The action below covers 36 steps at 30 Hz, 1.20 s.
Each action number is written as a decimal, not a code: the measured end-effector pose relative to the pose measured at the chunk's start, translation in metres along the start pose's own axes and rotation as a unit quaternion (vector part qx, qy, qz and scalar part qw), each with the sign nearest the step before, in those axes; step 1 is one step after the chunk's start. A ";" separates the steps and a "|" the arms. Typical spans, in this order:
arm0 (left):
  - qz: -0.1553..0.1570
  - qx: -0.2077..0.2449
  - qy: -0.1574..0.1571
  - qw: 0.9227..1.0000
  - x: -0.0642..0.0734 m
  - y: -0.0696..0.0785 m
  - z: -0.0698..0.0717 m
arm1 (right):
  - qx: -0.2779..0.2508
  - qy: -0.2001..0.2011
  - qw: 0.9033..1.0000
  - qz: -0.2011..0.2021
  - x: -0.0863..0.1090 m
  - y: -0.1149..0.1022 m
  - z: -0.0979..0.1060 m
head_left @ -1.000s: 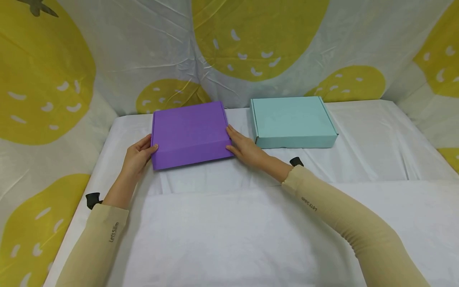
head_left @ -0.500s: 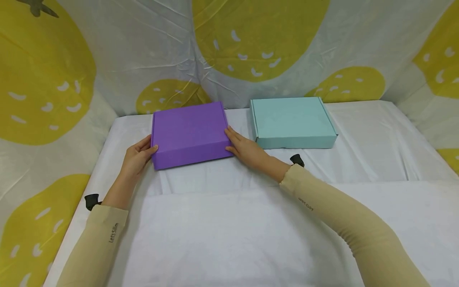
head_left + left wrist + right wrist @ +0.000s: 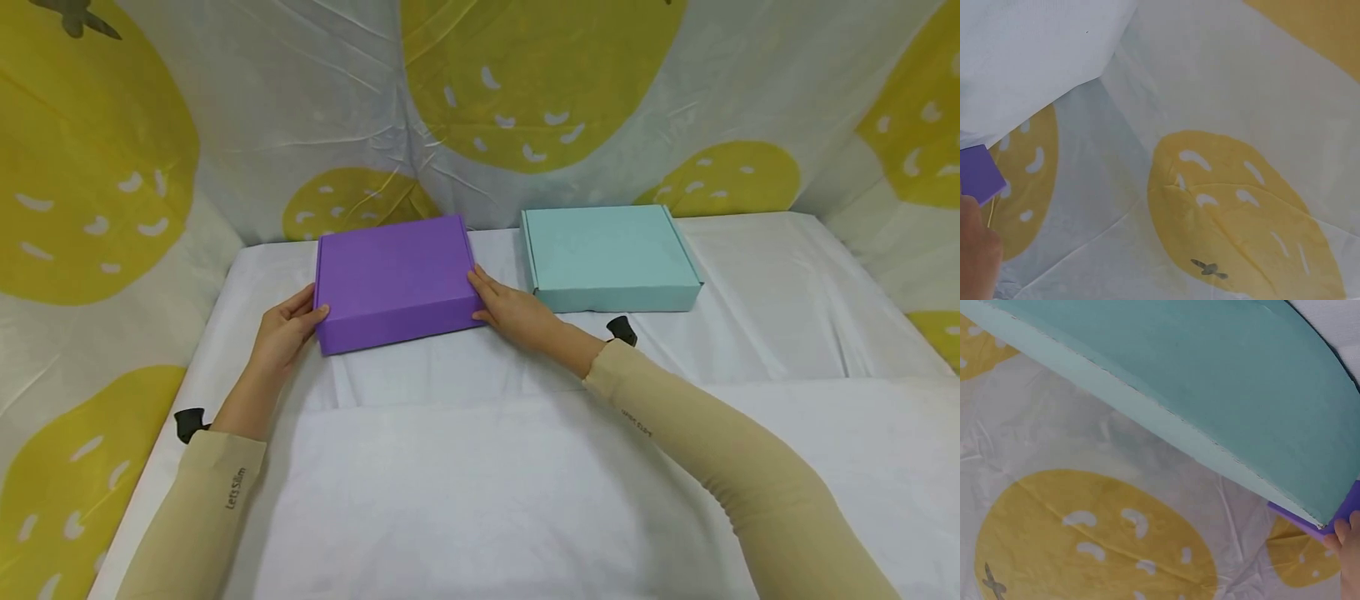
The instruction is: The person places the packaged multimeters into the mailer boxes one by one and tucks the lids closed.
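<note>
A purple cardboard box (image 3: 397, 267) with its lid down sits at the back left of the white-covered table, slightly turned. My left hand (image 3: 283, 329) holds its left front corner, thumb on the front face and fingers along the left side. On the opposite side, my right hand (image 3: 517, 317) holds the right front corner, fingers along the side and thumb low at the front. A closed light teal box (image 3: 611, 250) lies to the right, just beyond my right hand. In the left wrist view only part of the hand (image 3: 977, 253) and a corner of the purple box (image 3: 980, 175) show.
A white cloth (image 3: 465, 492) covers the table. Behind and at the sides hangs white fabric (image 3: 300, 100) with large yellow fruit prints. The teal box (image 3: 1210, 381) fills much of the right wrist view. Both forearms wear beige sleeves (image 3: 690, 442).
The front of the purple box has gone from sloping to upright, its front top edge now sharper. My right fingers have shifted slightly down along its side; the teal box stays put.
</note>
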<state>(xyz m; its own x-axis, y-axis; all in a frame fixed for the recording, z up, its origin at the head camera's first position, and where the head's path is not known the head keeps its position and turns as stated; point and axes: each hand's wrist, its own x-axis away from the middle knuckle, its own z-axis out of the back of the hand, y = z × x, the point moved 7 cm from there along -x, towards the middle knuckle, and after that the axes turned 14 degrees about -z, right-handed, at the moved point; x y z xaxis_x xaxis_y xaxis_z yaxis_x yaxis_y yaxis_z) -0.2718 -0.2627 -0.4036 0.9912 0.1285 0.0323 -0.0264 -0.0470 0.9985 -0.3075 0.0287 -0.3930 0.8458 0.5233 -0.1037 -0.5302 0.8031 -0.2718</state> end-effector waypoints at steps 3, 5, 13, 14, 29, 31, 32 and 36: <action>0.000 -0.002 -0.001 1.000 0.000 0.000 0.000 | 0.010 0.016 1.000 0.005 0.000 -0.002 0.000; 0.000 -0.002 0.000 1.000 0.001 0.000 0.001 | 0.020 0.028 0.999 0.008 0.001 -0.003 0.000; 0.000 -0.008 0.008 1.000 0.001 0.001 0.003 | 0.022 0.044 0.999 0.007 0.001 -0.006 0.000; -0.001 -0.009 0.007 1.000 0.001 0.001 0.003 | 0.023 0.046 0.999 0.006 0.001 -0.006 0.000; -0.006 -0.010 -0.003 1.000 0.000 0.000 0.001 | 0.033 0.095 0.995 0.011 0.001 -0.005 0.000; -0.005 -0.002 -0.001 1.000 0.000 0.000 0.001 | 0.027 0.093 0.995 0.013 0.000 -0.005 0.001; -0.005 -0.001 -0.001 1.000 0.000 0.000 0.001 | 0.023 0.092 0.995 0.014 0.000 -0.005 0.002; -0.006 -0.001 -0.004 1.000 0.000 0.000 0.002 | 0.007 0.084 0.996 0.014 0.000 -0.005 0.005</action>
<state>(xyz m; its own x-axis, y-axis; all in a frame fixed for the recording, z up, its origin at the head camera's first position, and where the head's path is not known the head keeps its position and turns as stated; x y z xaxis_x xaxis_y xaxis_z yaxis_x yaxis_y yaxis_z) -0.2719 -0.2643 -0.4040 0.9924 0.1214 0.0207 -0.0154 -0.0443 0.9989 -0.3057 0.0261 -0.3864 0.8275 0.4922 -0.2701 -0.5543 0.7927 -0.2536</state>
